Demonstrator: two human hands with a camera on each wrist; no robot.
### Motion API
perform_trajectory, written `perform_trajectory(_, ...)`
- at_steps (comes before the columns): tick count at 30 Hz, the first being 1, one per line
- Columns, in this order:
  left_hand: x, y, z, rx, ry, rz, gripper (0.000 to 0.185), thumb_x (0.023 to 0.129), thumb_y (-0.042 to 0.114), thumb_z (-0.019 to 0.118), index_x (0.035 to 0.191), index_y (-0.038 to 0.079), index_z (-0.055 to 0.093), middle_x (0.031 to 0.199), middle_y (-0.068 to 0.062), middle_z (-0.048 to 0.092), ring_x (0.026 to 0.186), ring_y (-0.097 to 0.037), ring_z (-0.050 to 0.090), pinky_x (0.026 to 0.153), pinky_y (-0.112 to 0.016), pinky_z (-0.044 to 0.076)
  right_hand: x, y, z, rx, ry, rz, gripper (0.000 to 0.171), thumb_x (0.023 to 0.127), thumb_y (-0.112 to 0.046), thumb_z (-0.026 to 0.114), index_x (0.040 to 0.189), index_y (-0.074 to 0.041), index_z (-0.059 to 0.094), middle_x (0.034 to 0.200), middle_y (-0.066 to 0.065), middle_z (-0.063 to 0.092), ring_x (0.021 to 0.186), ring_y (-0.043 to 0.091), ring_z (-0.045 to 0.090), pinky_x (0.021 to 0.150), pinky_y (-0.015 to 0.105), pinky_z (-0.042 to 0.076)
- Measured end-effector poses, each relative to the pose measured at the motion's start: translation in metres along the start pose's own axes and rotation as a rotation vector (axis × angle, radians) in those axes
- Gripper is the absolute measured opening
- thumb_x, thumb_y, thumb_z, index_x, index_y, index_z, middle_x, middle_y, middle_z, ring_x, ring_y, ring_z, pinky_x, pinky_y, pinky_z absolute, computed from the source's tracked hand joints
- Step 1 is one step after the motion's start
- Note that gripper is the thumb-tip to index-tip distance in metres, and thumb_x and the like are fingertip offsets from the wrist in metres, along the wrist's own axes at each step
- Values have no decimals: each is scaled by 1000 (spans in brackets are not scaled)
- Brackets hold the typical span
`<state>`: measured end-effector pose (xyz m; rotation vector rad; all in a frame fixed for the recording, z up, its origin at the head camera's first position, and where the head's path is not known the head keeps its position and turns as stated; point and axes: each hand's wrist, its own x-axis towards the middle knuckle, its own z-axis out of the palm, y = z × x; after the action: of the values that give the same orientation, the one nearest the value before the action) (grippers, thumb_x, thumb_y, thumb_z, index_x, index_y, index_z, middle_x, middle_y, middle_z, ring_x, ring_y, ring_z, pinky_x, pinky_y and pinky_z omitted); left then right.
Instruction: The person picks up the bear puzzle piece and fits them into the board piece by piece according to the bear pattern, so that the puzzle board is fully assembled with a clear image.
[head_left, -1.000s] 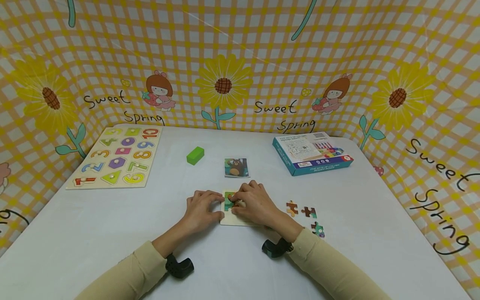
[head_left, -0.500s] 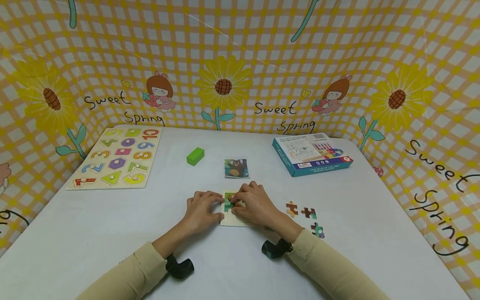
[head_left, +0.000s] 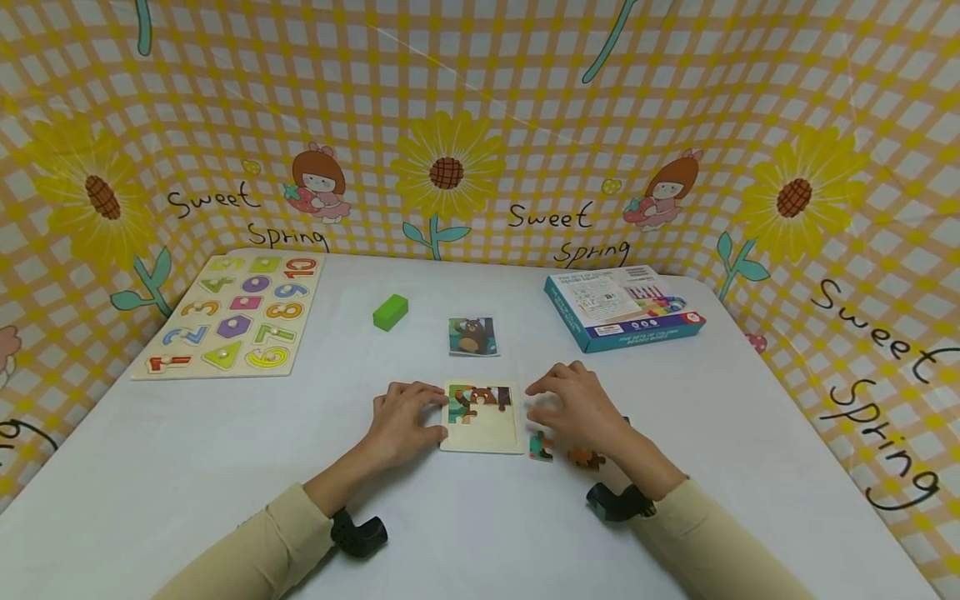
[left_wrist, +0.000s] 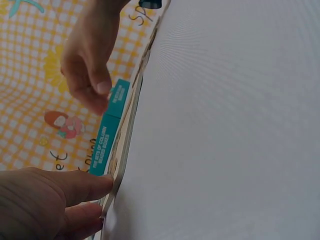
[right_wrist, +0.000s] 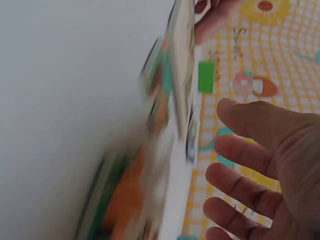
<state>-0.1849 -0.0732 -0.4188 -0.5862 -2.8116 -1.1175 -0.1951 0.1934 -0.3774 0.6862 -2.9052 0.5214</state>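
1. Spanning everything below your hands: table [head_left: 225, 508], white, with a check cloth [head_left: 525, 75] behind.
2. Number board [head_left: 225, 374], far left.
3. Box [head_left: 630, 310], far right.
4. Your right hand [head_left: 581, 408]: just right of the tray; thumb and fingers well parted, nothing held.
5. Your left hand [head_left: 407, 423]: fingers loosely bent, thumb and fingertips spaced along the tray's left edge, touching it; no pinch to be seen.
6. Tray [head_left: 491, 437]: flat, in front of you between both hands; lower part bare.
7. Card [head_left: 472, 337], bear picture, beyond the tray.
8. Block [head_left: 391, 312], green, left of the card.
9. Seated pieces [head_left: 482, 397]: across the tray's top and partway down its left. Loose pieces [head_left: 540, 447]: right of the tray, some partly hidden by your right hand and wrist.
10. Risks, as judged: a low right wrist could drag loose pieces; easing your left fingers could let the tray slide when pressed, unsettling seated ones.
11. Changed since a second ago: your right hand has left the tray, uncovering its top row; your left hand keeps its place.
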Motion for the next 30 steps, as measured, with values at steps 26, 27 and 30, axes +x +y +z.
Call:
perform_trajectory(26, 0, 1, 0, 3, -13, -12, 38, 71, 20, 72, 108, 12, 64, 116, 3, 54, 109, -25, 36, 85, -48, 21, -47, 63, -14, -31, -33, 146, 27, 73, -20, 73, 98, -9, 68, 92, 5, 57, 88, 26, 44, 72, 42, 33)
perform_trajectory(27, 0, 1, 0, 6, -12, -12, 38, 71, 20, 72, 108, 12, 64, 116, 3, 54, 109, -25, 36, 85, -48, 21, -46, 63, -14, -28, -31, 149, 27, 73, -20, 73, 97, -9, 69, 92, 5, 57, 89, 26, 44, 72, 42, 33)
perform_trajectory(30, 0, 0, 0, 13, -10, -12, 38, 71, 20, 72, 108, 13, 63, 116, 3, 53, 109, -24, 36, 85, -48, 22, -46, 64, -13, -15, -24, 152, 25, 73, -20, 72, 96, -10, 69, 93, 5, 57, 89, 26, 44, 73, 42, 33)
